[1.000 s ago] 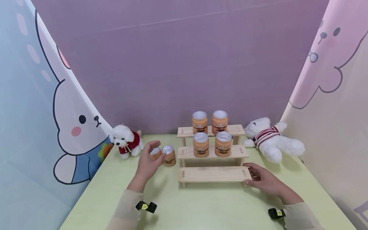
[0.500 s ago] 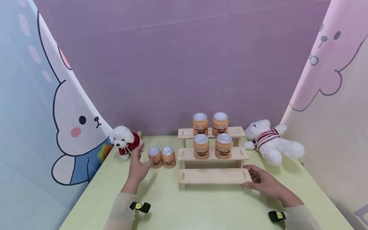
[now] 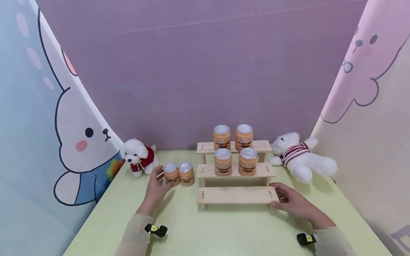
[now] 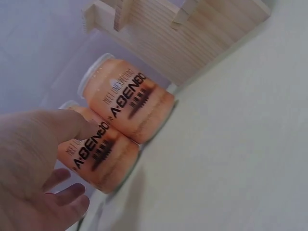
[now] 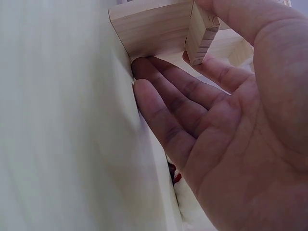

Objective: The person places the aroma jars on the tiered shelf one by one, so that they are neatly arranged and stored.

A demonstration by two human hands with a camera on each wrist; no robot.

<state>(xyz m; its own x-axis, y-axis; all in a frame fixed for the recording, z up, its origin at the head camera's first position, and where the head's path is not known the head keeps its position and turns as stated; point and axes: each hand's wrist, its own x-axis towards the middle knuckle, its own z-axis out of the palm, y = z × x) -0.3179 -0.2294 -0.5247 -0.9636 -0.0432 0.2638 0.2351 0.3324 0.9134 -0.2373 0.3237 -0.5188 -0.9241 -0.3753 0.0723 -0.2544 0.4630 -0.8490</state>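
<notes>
Two hands low on green table [image 3: 224, 231], both sleeved, black bands at wrists. Right hand [image 3: 293, 202] at right end of bottom step of wooden rack [image 3: 235, 195]: fingers straight and relaxed, tips against end of plank near table, thumb over top edge (right wrist view [image 5: 211, 106]); steadying, not gripping.

Left hand [image 3: 155, 188] left of rack, fingers loosely spread, thumb and a fingertip touching left jar of loose pair [image 3: 171, 173]; not closed round it, confirmed in left wrist view [image 4: 98, 154]. Second loose jar [image 3: 187, 173] touching first, just left of rack's middle step. Both upright on table, silver lids on.

Rack, three steps rising toward far side. Bottom step bare. Middle step: two orange jars [image 3: 223, 162], side by side. Top step: two more [image 3: 222, 137], same spacing.

Far left: small white toy dog in red top [image 3: 138, 157]. Far right: white bear in striped jumper [image 3: 301, 158], lying on its side. Purple backdrop behind.

Judgement on progress: four of six jars shelved, upper two steps filled; bottom step and two loose jars remaining. Roughly two thirds through, next jar touched but not lifted.
</notes>
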